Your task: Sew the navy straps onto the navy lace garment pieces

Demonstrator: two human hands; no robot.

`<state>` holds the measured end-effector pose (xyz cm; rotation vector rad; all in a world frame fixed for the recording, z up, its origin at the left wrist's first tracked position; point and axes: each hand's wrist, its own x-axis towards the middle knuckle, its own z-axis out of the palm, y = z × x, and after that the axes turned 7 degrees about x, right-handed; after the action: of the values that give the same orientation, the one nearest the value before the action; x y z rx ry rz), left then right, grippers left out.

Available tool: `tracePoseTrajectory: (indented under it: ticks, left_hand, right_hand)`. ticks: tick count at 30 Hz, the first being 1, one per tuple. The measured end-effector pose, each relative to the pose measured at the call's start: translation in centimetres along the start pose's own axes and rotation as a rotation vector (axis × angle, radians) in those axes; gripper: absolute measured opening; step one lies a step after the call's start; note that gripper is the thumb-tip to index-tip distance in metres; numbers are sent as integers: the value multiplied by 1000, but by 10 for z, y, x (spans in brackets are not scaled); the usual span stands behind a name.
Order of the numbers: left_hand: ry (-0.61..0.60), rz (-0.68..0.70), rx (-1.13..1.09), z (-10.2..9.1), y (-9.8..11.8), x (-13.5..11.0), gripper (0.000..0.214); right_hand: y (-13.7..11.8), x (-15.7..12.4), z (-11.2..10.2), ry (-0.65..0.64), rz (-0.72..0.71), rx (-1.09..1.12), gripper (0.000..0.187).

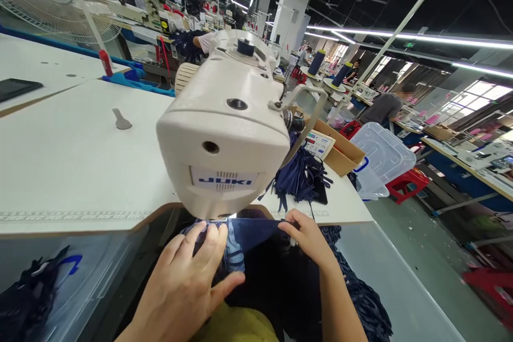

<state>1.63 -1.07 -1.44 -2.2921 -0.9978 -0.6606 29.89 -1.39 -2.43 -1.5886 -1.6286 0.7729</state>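
A white JUKI sewing machine (pixel 222 144) fills the middle of the view, its head right above the cloth. Beneath it lies a piece of dark blue denim cloth (pixel 256 232) with a lighter, faded blue part (pixel 233 254). My left hand (pixel 192 262) rests on the cloth close to the machine's head, fingers stretched forward and thumb held apart. On the other side, my right hand (pixel 306 235) pinches the cloth's top edge between thumb and forefinger, and the edge runs fairly straight between both hands. The needle and presser foot are hidden behind the machine head.
A pile of navy fabric strips (pixel 302 173) sits right of the machine, by a cardboard box (pixel 340 147). Dark cloth (pixel 364 294) hangs at the lower right. On the white table (pixel 80 171) lies a small grey metal piece (pixel 121 119). A fan (pixel 60 0) stands left.
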Motion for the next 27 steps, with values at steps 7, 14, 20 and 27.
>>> tracePoseTrajectory:
  ticks: [7, 14, 20, 27]
  left_hand:
    - [-41, -11, 4, 1, 11, -3, 67]
    - [-65, -58, -44, -1, -7, -18, 54]
    - [-33, -132, -75, 5, -19, -30, 53]
    - [-21, 4, -256, 15, -16, -29, 50]
  right_hand:
    - [3, -7, 5, -38, 233, 543, 31]
    - [-27, 5, 29, -41, 226, 940, 35]
    - [-60, 12, 78, -80, 94, 858, 21]
    - [-61, 13, 88, 7, -228, 315, 24]
